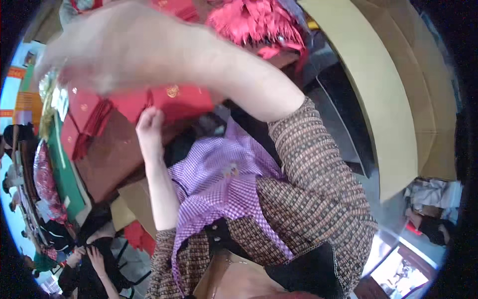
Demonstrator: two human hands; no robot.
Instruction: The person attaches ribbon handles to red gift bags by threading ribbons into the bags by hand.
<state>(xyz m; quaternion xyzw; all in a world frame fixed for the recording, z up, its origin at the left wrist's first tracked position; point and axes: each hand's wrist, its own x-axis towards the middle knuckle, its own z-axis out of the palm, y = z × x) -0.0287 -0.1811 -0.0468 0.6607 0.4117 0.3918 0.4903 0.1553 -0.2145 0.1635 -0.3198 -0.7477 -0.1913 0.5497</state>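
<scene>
My right forearm sweeps across the top of the head view to the far left, and my right hand (94,55) is smeared by motion, so its fingers cannot be read. Below it my left hand (150,120) is closed in a fist at the near edge of flat red pieces (186,102) with a gold emblem. Whatever that fist may hold is hidden. More red pieces lie in overlapping stacks (92,117) to the left, on a brown table (112,162). My right hand passes over these stacks; contact cannot be made out.
A heap of bright red strips (256,22) sits at the far side. A long cream board (371,89) and brown cardboard (423,99) stand on the right. At left are a green surface (72,184) and a clear-wrapped red bundle (47,179). Another person's hands (94,256) show lower left.
</scene>
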